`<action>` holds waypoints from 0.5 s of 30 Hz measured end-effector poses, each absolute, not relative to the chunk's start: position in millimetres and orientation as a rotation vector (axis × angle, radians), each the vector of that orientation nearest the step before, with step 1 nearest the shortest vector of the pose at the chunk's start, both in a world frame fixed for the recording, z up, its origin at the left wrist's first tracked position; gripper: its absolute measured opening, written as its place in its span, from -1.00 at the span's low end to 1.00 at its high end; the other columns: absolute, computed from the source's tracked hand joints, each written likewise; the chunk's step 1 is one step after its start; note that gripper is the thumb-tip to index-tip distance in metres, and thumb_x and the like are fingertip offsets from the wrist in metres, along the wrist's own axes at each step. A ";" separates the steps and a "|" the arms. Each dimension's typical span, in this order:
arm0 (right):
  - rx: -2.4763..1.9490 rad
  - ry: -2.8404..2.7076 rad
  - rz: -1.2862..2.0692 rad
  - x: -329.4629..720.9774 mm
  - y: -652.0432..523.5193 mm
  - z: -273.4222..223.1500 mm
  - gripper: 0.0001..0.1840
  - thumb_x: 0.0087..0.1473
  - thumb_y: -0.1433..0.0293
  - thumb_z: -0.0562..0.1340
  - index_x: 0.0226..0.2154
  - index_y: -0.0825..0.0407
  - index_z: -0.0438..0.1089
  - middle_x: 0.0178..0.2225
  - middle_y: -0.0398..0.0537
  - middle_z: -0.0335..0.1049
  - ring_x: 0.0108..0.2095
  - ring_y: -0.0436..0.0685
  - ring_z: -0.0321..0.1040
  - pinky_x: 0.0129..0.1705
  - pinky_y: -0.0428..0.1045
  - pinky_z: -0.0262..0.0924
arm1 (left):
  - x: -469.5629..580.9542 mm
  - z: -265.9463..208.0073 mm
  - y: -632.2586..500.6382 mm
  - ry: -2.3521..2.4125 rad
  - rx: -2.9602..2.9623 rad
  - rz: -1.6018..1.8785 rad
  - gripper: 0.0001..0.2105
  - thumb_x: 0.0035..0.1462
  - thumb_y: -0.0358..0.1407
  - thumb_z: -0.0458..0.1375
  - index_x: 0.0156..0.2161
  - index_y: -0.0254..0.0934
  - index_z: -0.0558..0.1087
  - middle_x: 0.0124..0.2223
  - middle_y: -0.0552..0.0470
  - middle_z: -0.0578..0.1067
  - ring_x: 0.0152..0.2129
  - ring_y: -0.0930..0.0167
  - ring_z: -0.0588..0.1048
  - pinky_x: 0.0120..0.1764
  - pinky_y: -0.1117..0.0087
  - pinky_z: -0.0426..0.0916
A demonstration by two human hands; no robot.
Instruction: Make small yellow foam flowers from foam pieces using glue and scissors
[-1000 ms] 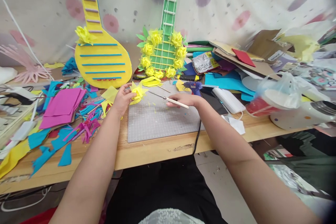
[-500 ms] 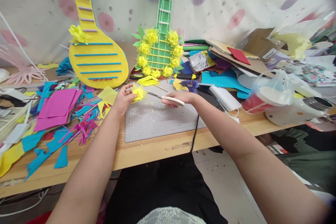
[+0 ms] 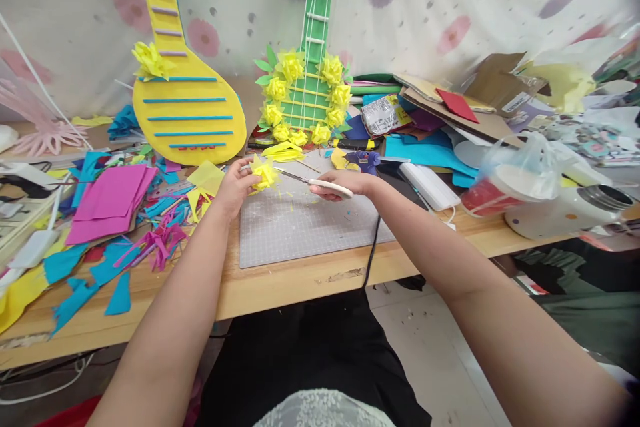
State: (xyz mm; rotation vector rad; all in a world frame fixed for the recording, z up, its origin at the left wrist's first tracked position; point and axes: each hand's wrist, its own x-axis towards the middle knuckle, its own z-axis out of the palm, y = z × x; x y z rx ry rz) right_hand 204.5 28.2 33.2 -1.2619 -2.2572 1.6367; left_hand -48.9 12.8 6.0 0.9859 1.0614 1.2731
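Observation:
My left hand (image 3: 238,185) pinches a yellow paper flower (image 3: 264,172) above the far left part of a grey cutting mat (image 3: 300,233). Held by their white handles in my right hand (image 3: 340,183) are scissors (image 3: 331,188), whose blades point left at the flower's edge. Whether the blades touch the petals I cannot tell. Small yellow clippings lie on the mat below. Behind the hands stand a green cardboard guitar (image 3: 313,97) ringed with yellow flowers and a yellow lute-shaped cutout (image 3: 187,110) with blue strips and one flower.
Coloured paper scraps (image 3: 155,240) and magenta sheets (image 3: 113,203) cover the table's left side. A blue glue gun (image 3: 364,160) lies behind my right hand, its black cord crossing the mat's right side. Farther right are a white box (image 3: 430,188), a bagged cup (image 3: 515,183) and a white flask (image 3: 560,213).
Both hands keep nearly the same place, with the flower and scissors still held. The whole view has shifted slightly.

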 end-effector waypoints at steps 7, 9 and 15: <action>-1.264 -2.241 1.640 206.6 29.3 31.7 -0.41 -0.16 -0.14 0.21 -0.58 0.05 0.12 -0.64 -0.26 0.06 -0.65 -0.14 -0.02 -0.61 -0.13 -0.12 | -49.4 5.5 14.2 1.067 0.989 1.270 -0.49 -0.37 -0.42 0.27 -0.17 -0.26 0.31 -0.36 0.11 0.43 -0.44 0.48 0.43 -0.38 0.46 0.32; -1.268 -2.212 1.658 207.3 29.6 31.1 -0.43 -0.16 -0.12 0.23 -0.58 0.05 0.13 -0.64 -0.27 0.06 -0.65 -0.15 -0.02 -0.61 -0.13 -0.12 | -49.2 5.4 14.2 1.068 0.992 1.265 -0.50 -0.36 -0.41 0.27 -0.18 -0.25 0.32 -0.36 0.11 0.43 -0.44 0.48 0.43 -0.39 0.46 0.32; -1.288 -2.168 1.684 208.3 28.7 31.8 -0.44 -0.16 -0.08 0.26 -0.60 0.06 0.13 -0.65 -0.27 0.05 -0.66 -0.16 -0.04 -0.62 -0.14 -0.15 | -48.1 5.9 13.0 1.081 0.999 1.265 -0.50 -0.37 -0.41 0.26 -0.18 -0.23 0.33 -0.35 0.11 0.43 -0.43 0.48 0.43 -0.37 0.44 0.32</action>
